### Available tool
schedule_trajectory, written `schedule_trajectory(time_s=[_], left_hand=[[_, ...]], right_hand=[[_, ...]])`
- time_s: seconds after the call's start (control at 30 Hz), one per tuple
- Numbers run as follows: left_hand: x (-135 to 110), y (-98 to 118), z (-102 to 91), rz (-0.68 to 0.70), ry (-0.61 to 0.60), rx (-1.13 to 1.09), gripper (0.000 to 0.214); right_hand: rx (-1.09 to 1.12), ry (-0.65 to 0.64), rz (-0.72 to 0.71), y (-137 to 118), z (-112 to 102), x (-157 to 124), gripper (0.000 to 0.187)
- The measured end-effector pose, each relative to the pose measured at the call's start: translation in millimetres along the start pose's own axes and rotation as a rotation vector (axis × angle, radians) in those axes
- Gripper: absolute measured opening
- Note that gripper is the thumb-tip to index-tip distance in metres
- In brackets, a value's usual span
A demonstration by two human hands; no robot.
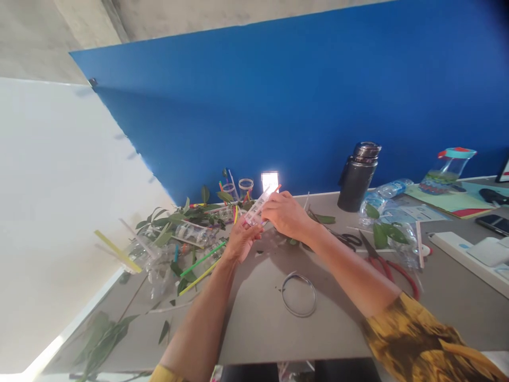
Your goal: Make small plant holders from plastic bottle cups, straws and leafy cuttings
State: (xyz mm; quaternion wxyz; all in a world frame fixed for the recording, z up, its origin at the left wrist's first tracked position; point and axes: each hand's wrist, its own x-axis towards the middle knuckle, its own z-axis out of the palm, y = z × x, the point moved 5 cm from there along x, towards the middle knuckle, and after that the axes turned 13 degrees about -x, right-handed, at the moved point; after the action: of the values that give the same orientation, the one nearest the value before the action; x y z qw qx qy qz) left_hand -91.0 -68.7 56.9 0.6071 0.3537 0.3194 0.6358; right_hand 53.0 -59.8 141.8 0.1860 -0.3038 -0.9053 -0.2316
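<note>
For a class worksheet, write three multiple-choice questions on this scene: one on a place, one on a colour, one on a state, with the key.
1. Where is the wire coil?
A) On the table
B) Around a wrist
C) Hanging on the wall

2. What colour are the pliers' handles?
A) Blue
B) Red
C) Yellow

3. How does the dark flask stand?
A) On its side
B) Upside down
C) Upright

1 A: it lies flat, touching neither the left hand nor the right hand, which hold a clear plastic piece.
2 B: the grips show red.
3 C: its metal cap is on top.
</note>
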Motion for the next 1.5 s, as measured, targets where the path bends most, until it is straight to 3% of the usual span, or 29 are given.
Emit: schedule_trajectory(time_s=[0.13,0.23,0.33,0.4,0.47,0.67,0.77,1.0,1.5], left_hand=[[3,-3,-5.1,0.026,0.035,0.005,0.059],[5,0,-9.6,0.046,0.067,-0.026,0.060],[5,6,-9.3,0.062,0.055,-0.071,0.058],[3,8,-6.7,0.052,0.027,-0.099,0.061],[3,8,-4.8,0.037,0.011,-0.125,0.064],[4,1,-5.0,0.003,-0.004,-0.163,0.063],[4,0,-4.3,0.000,-0.015,-0.149,0.060],[2,1,-1.0,0.018,-0.024,-0.094,0.055],[-3,4,7.8,0.018,-0.098,-0.072,0.067]], right_hand=[[0.013,0.042,-0.005,-2,0,1,0.021],[0.061,0.175,0.058,7,-12,-1,0.020],[0.140,0.269,0.362,33,-22,-9,0.021],[0.223,0.223,0.560,51,-20,-15,0.018],[0.354,0.148,0.633,59,-14,-18,0.015],[0.891,0.063,0.601,50,3,-12,0.036],[1.053,0.052,0.606,47,12,-12,0.041],[1.034,0.027,0.645,51,25,-14,0.038],[1.062,0.067,0.707,52,22,-13,0.038]])
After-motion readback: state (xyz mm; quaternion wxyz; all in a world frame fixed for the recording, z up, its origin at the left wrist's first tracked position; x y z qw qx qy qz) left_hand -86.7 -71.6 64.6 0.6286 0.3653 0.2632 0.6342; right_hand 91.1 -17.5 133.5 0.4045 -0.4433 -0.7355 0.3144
